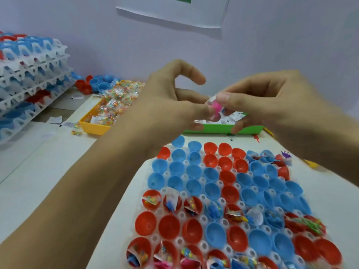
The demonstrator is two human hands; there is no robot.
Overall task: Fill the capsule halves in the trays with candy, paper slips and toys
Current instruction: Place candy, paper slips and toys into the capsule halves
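A white tray (pixel 203 218) lies in front of me with several red and blue capsule halves. Some halves, like a red one (pixel 152 199), hold candy, slips and toys; others, like a blue one (pixel 194 187), are bare. Above the tray's far end my left hand (pixel 169 100) and my right hand (pixel 268 101) meet. Both pinch a small pink toy in a clear wrapper with a paper slip (pixel 214 108) between thumbs and fingertips. A yellow bin (pixel 93 128) of candy packets (pixel 118 98) stands to the left. Behind my hands is a green bin (pixel 223 130) with paper slips.
A stack of white trays (pixel 29 78) filled with capsule halves stands at the far left. Loose red and blue halves (pixel 95 84) lie beside it against the wall. Stray slips and a candy packet (pixel 76 132) lie on the white table. A paper sheet (pixel 171 12) hangs on the wall.
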